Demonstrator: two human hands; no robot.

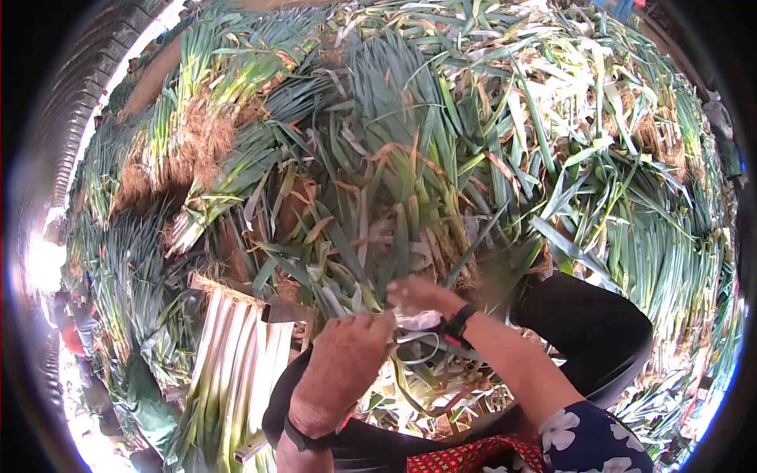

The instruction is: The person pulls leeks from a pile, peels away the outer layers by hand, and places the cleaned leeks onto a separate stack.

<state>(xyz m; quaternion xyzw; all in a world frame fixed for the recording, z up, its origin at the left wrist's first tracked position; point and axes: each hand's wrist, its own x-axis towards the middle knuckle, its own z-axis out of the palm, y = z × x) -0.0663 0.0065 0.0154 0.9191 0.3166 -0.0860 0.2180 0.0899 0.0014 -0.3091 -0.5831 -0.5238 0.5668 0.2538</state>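
Observation:
My left hand [344, 364] is closed in front of my lap, fingers curled and back turned up. What it grips is hidden behind the fingers. Close to its fingertips is my right hand [423, 296], blurred, so its fingers do not show clearly. A pale white piece [418, 321] lies just below the right hand, and a thin whitish strip [432, 347] loops under it. Left of my knee, several trimmed leeks [229, 347] with white stalks lie side by side in a metal-edged holder [288, 310], root ends at the top.
Untrimmed leeks [394, 94] with long green leaves are heaped all around. Bundles with brown roots [197, 138] lie at the upper left. More leeks [654, 260] stand to the right. Loose peelings [449, 386] cover the ground between my legs. My bent knee [591, 323] is at the right.

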